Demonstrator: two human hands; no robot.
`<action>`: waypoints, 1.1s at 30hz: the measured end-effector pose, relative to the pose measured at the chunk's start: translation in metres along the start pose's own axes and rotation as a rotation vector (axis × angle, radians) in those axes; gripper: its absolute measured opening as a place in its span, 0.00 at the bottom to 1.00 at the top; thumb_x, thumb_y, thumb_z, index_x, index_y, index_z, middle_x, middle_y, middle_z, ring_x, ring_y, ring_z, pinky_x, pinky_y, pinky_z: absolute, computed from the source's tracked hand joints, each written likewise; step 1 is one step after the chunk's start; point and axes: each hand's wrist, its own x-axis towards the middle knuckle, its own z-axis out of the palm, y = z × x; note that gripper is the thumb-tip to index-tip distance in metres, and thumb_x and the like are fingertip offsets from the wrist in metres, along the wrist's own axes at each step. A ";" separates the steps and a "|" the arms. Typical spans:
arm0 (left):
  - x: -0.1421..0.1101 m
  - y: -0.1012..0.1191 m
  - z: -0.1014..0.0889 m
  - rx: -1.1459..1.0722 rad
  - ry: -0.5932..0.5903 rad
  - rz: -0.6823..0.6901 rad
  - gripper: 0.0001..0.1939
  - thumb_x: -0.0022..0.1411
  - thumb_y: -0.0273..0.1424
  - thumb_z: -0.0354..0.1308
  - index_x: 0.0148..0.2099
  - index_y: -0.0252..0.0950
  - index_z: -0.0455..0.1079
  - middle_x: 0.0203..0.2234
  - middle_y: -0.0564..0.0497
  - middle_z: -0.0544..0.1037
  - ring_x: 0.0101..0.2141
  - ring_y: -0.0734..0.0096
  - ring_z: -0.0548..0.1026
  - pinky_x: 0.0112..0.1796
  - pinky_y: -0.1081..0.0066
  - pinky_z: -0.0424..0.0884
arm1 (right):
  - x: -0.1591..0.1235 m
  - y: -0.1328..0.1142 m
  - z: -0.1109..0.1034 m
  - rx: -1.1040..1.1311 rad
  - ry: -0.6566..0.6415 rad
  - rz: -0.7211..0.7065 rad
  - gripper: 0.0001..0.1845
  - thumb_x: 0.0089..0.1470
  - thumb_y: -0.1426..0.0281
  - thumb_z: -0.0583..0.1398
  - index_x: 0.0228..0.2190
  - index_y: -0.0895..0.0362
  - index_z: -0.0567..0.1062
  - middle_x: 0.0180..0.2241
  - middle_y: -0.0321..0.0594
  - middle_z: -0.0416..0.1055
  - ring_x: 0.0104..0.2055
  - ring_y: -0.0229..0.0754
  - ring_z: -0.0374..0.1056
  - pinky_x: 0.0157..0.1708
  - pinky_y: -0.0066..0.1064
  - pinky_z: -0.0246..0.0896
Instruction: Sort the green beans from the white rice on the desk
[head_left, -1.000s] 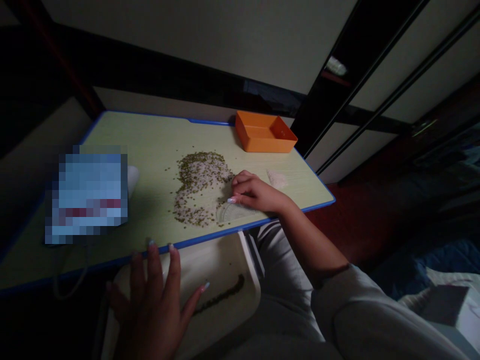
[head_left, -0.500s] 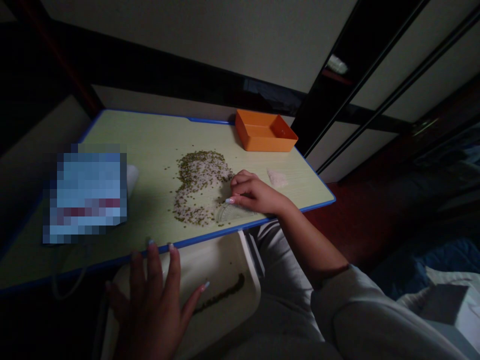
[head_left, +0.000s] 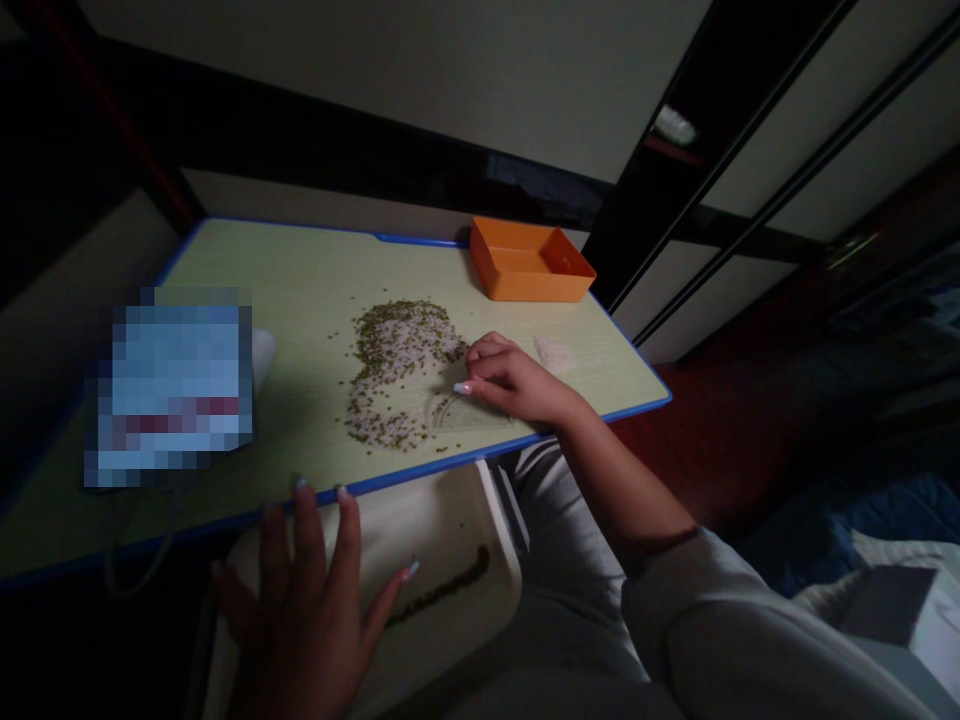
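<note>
My right hand [head_left: 514, 378] is over the table with its fingers curled and thumb bent in, closed on a clear half-round protractor [head_left: 480, 414]. The fingertips on the protractor are partly hidden. Just left of this hand spreads a pile of green beans mixed with pale rice-like grains [head_left: 405, 345]. To its right is a small heap of pale grains [head_left: 553, 354]. My left hand [head_left: 307, 600] is open, fingers spread, at the table's front edge above a cream tub [head_left: 495, 510]. Inside the tub runs a dark line of green beans [head_left: 450, 588].
An orange box [head_left: 536, 285] stands at the table's back right corner. A blurred-out pale blue object [head_left: 176, 380] and a white cable [head_left: 142, 590] are at the left. The table [head_left: 285, 270] has a blue rim. Dark-trimmed cabinet panels rise behind it.
My right hand and the protractor have shifted slightly away from the table's front edge. My left hand has stayed in place, and the grain piles look unchanged.
</note>
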 end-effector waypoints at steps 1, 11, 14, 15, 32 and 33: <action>0.000 0.000 0.000 -0.003 0.002 -0.003 0.50 0.65 0.39 0.56 0.74 0.41 0.23 0.74 0.25 0.40 0.73 0.30 0.38 0.61 0.17 0.47 | 0.000 0.000 0.000 -0.002 -0.005 0.000 0.21 0.67 0.60 0.59 0.23 0.55 0.69 0.31 0.38 0.66 0.42 0.44 0.61 0.50 0.38 0.55; 0.000 0.001 -0.001 -0.022 -0.013 -0.033 0.50 0.66 0.38 0.55 0.73 0.46 0.21 0.74 0.28 0.39 0.73 0.31 0.39 0.62 0.18 0.46 | -0.003 0.003 0.001 0.005 -0.062 0.024 0.20 0.66 0.59 0.60 0.24 0.55 0.70 0.33 0.39 0.67 0.44 0.45 0.61 0.51 0.39 0.53; 0.001 0.002 -0.002 -0.016 -0.032 -0.044 0.50 0.66 0.38 0.55 0.73 0.46 0.19 0.74 0.27 0.39 0.73 0.31 0.40 0.62 0.18 0.46 | -0.004 0.001 0.001 0.002 -0.074 0.037 0.21 0.66 0.59 0.60 0.24 0.55 0.69 0.32 0.39 0.67 0.44 0.45 0.61 0.52 0.39 0.53; 0.001 0.002 -0.002 -0.014 -0.034 -0.046 0.50 0.66 0.38 0.55 0.73 0.46 0.19 0.74 0.27 0.39 0.73 0.31 0.40 0.62 0.18 0.47 | -0.004 0.000 0.001 0.001 -0.075 0.036 0.21 0.66 0.59 0.60 0.23 0.55 0.69 0.32 0.39 0.67 0.44 0.45 0.62 0.51 0.39 0.54; 0.000 0.003 -0.006 -0.014 -0.079 -0.051 0.48 0.66 0.40 0.54 0.74 0.39 0.26 0.74 0.25 0.40 0.73 0.30 0.39 0.63 0.19 0.44 | -0.004 -0.006 0.007 -0.013 -0.081 0.035 0.20 0.65 0.62 0.62 0.23 0.56 0.69 0.34 0.40 0.68 0.44 0.45 0.62 0.50 0.38 0.54; 0.001 0.004 -0.006 -0.022 -0.085 -0.061 0.47 0.66 0.40 0.54 0.74 0.38 0.27 0.74 0.26 0.41 0.73 0.31 0.38 0.63 0.19 0.43 | -0.003 -0.007 0.007 -0.015 -0.086 0.039 0.20 0.65 0.61 0.62 0.23 0.56 0.69 0.34 0.40 0.68 0.44 0.45 0.62 0.50 0.38 0.54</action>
